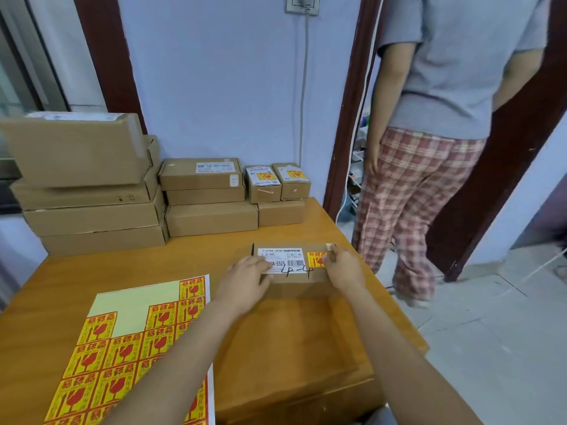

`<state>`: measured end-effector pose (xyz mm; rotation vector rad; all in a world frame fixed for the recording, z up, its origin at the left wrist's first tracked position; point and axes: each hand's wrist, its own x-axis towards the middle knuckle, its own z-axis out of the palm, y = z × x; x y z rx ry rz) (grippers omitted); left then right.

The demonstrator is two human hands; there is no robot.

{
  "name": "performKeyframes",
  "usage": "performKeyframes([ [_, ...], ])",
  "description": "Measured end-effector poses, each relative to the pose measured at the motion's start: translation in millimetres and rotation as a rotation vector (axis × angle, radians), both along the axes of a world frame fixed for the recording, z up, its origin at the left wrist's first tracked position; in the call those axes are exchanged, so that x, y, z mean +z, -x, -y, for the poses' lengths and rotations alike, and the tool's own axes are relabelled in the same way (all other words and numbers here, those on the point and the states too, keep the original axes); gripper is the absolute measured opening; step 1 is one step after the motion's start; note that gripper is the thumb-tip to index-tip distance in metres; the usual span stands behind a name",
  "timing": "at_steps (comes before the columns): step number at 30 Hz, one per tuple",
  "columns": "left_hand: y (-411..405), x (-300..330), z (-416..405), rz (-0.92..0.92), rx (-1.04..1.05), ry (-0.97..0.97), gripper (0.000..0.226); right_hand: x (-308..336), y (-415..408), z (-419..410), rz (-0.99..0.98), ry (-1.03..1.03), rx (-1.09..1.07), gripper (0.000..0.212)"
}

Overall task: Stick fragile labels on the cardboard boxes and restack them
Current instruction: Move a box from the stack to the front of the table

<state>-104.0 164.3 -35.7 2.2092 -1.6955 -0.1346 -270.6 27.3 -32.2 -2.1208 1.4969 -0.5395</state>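
Note:
A small cardboard box (294,279) with a white barcode label lies on the wooden table (171,256) in front of me. A yellow and red fragile label (315,259) is stuck near its right end. My left hand (245,279) lies flat on the box's left end, fingers on the white label. My right hand (342,266) rests on the right end, fingertips at the fragile label's edge. A sheet of fragile labels (122,351) lies at the near left, partly under my left forearm.
Stacks of cardboard boxes (92,207) stand along the wall at the back left and middle. Two small boxes (277,182) there carry fragile labels. A person in plaid trousers (429,185) stands in the doorway just right of the table's edge.

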Motion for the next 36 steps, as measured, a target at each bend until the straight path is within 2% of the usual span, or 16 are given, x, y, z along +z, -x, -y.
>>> performKeyframes([
  [2,-3.1,2.7,2.9,0.006,-0.018,-0.019,0.041,5.8,-2.7,2.8,-0.058,0.048,-0.016,0.027],
  [5,-12.9,11.2,3.1,0.008,-0.013,0.020,0.039,16.4,-12.2,3.5,-0.094,0.170,-0.040,0.034],
  [10,-36.0,28.0,-1.5,-0.014,0.092,0.160,0.031,32.2,-38.9,1.8,0.112,0.200,0.110,0.029],
  [14,-61.5,39.6,-1.8,-0.054,0.200,0.253,0.030,49.4,-70.5,0.0,0.199,0.164,0.232,0.024],
  [20,-109.3,62.7,16.0,-0.052,0.349,0.349,0.031,71.0,-134.5,10.5,0.258,0.187,0.339,0.021],
  [25,-140.5,60.2,31.1,-0.044,0.376,0.336,0.030,78.7,-196.4,38.7,0.242,0.210,0.374,0.022],
  [27,-150.6,56.7,36.3,-0.035,0.389,0.316,0.030,79.9,-221.8,53.7,0.205,0.277,0.387,0.020],
  [29,-160.0,53.6,41.2,-0.026,0.394,0.289,0.030,80.7,-243.2,67.4,0.146,0.331,0.428,0.031],
  [33,-176.8,50.2,51.0,-0.028,0.392,0.269,0.029,80.4,-274.8,89.2,-0.062,0.378,0.556,0.076],
  [36,-185.4,47.6,56.6,-0.022,0.382,0.260,0.031,74.6,-293.8,97.6,-0.229,0.370,0.606,0.090],
])
